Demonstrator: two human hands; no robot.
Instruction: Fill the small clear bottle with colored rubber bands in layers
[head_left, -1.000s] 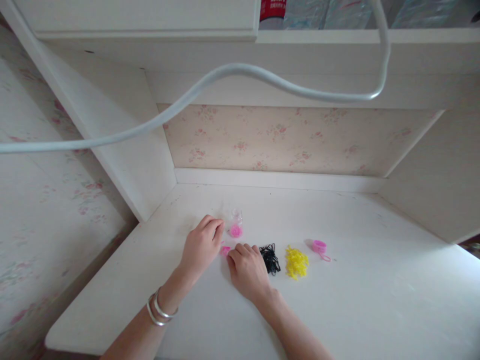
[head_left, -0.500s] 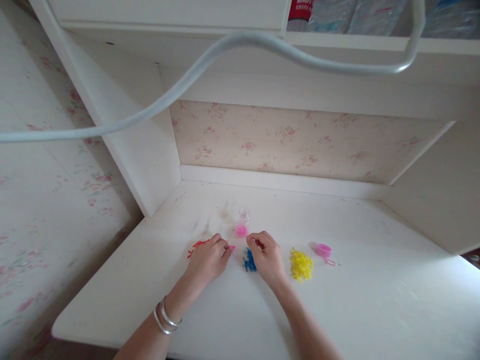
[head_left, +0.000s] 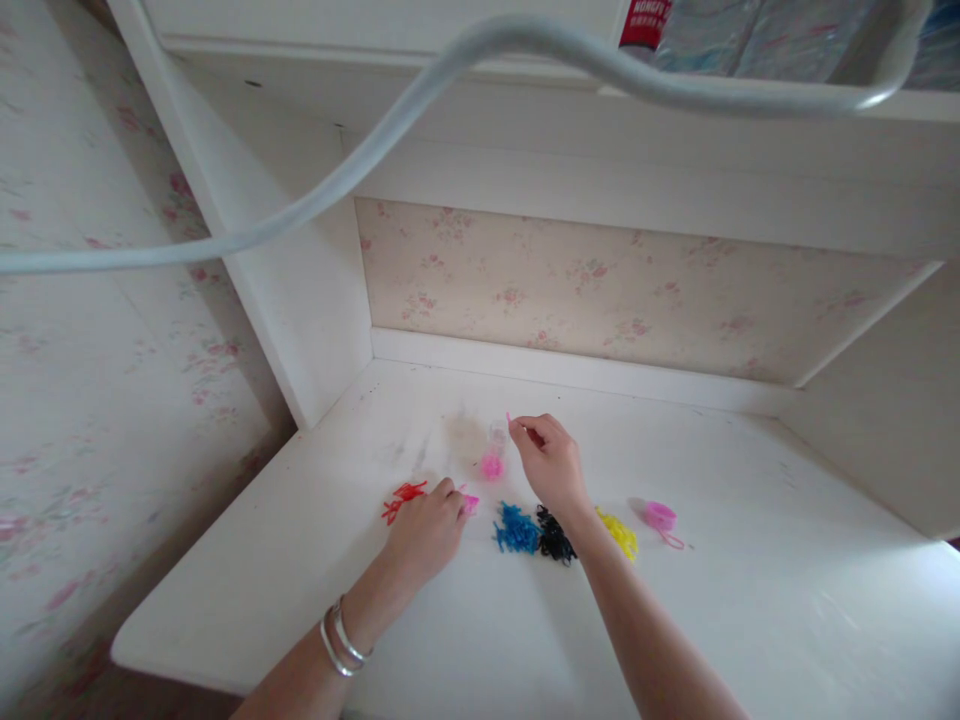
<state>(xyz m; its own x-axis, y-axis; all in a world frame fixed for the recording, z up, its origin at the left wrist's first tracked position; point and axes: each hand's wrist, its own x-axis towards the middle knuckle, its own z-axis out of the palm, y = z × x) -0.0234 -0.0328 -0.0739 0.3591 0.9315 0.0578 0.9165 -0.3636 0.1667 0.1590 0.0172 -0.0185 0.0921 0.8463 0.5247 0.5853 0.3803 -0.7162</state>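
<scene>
Across the tabletop, right hand has been moved farther since the earlier frame. Left hand, nearer: grip half hidden, state untellable. Clear jar seen just left of right hand; pink pile by left hand. Pink band pinched by right grip; could be dropped beside the jar if pinch slackens.

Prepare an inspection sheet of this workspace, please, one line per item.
Surface: white desk; greyish patches, marks or shadows, cannot tell.
Job's things: clear jar with pink at its base; red pile, pink pile, blue pile, black pile, yellow pile; pink looped ring.
Clutter: red-labelled item, clear plastic overhead.
Hands: left hand at the pink pile; right hand pinches a pink strip near the jar.
Cables: pale cord or tube, crossing above.
Surroundings: floral wallpaper, white cabinet.
</scene>
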